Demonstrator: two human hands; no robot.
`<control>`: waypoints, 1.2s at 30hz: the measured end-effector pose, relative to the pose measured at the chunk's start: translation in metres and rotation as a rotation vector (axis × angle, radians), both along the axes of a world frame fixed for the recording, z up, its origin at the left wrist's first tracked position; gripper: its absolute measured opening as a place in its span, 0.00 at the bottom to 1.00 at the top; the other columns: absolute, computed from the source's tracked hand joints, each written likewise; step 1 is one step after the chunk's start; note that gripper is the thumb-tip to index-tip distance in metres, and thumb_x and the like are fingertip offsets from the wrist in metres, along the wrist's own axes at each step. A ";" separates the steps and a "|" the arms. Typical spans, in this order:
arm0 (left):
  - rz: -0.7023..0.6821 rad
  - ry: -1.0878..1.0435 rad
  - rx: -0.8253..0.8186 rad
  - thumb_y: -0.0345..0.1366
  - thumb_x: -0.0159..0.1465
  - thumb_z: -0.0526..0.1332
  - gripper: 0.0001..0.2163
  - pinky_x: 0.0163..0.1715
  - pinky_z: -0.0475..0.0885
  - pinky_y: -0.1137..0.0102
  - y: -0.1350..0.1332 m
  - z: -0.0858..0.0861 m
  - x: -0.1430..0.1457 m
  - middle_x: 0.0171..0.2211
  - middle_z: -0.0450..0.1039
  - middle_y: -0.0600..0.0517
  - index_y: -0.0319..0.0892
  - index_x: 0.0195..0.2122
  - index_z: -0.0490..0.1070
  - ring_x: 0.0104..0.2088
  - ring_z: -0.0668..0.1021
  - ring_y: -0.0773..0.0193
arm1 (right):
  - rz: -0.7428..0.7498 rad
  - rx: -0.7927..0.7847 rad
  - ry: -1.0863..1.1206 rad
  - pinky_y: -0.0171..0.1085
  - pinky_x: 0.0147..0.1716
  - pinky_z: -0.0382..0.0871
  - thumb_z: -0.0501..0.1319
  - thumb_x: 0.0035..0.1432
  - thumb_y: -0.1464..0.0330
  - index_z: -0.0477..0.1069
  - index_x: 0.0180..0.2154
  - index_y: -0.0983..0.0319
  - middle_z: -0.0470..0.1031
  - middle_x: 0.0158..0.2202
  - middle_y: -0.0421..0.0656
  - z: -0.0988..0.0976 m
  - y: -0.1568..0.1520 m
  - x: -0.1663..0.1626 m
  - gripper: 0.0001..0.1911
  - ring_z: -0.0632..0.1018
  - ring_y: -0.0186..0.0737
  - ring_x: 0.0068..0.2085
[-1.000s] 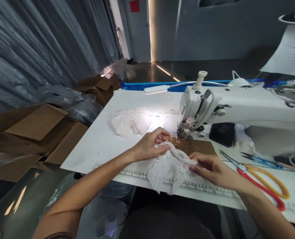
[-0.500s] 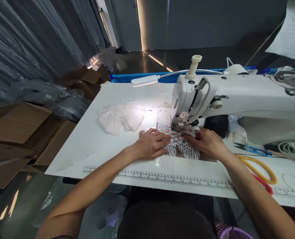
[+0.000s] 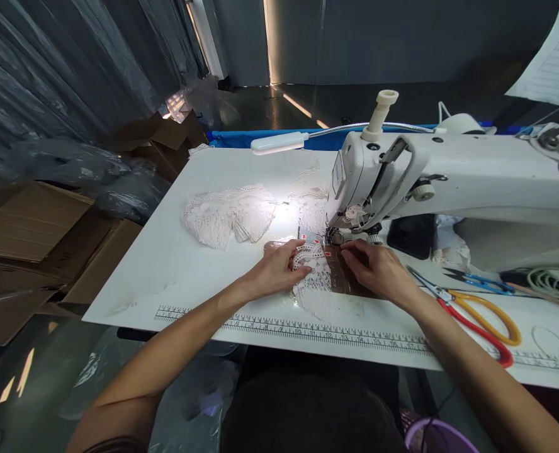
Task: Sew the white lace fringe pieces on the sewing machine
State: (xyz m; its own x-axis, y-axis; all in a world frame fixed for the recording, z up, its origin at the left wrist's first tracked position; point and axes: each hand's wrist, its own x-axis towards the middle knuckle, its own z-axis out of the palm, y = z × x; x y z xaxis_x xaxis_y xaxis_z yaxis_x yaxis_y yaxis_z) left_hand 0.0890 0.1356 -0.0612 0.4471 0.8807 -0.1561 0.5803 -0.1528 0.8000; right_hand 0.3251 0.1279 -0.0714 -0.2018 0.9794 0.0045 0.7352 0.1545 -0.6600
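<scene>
A piece of white lace [image 3: 313,277] lies on the white sewing table [image 3: 185,264] just in front of the needle of a white sewing machine [image 3: 449,182]. My left hand [image 3: 276,270] pinches the lace's left edge, fingers curled on it. From the right, my right hand [image 3: 378,269] presses its fingertips on the lace near the presser foot [image 3: 332,237]. The lace lies partly over a brown patch [image 3: 343,277] on the table.
A pile of white lace pieces [image 3: 230,214] lies lit under the machine's lamp [image 3: 279,143]. Red-and-yellow scissors [image 3: 473,314] and small blue snips [image 3: 482,283] lie at the right. A printed ruler [image 3: 308,330] runs along the front edge. Cardboard boxes [image 3: 34,239] stand to the left.
The lace was lifted from the front edge to the presser foot; both hands went with it. Since then the lace has bunched up narrower between my hands.
</scene>
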 end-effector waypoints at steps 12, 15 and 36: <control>0.095 0.008 -0.016 0.45 0.60 0.67 0.31 0.27 0.71 0.72 0.012 0.001 -0.004 0.31 0.74 0.53 0.40 0.61 0.61 0.27 0.76 0.67 | 0.305 0.407 -0.250 0.55 0.48 0.69 0.54 0.66 0.66 0.69 0.58 0.55 0.69 0.47 0.52 -0.034 -0.004 0.002 0.20 0.70 0.53 0.47; 0.119 0.006 -0.055 0.44 0.59 0.67 0.29 0.27 0.71 0.72 0.014 0.002 -0.004 0.31 0.75 0.53 0.39 0.60 0.63 0.28 0.76 0.67 | 0.297 0.400 -0.189 0.55 0.50 0.68 0.53 0.66 0.67 0.69 0.58 0.56 0.69 0.47 0.52 -0.033 -0.003 0.005 0.20 0.70 0.53 0.48; 0.197 -0.044 -0.114 0.44 0.58 0.69 0.30 0.26 0.74 0.71 0.017 -0.003 -0.002 0.29 0.77 0.54 0.40 0.59 0.63 0.25 0.78 0.67 | 0.296 0.360 0.002 0.52 0.50 0.71 0.53 0.63 0.71 0.75 0.51 0.61 0.73 0.46 0.51 -0.023 -0.010 0.012 0.18 0.74 0.48 0.48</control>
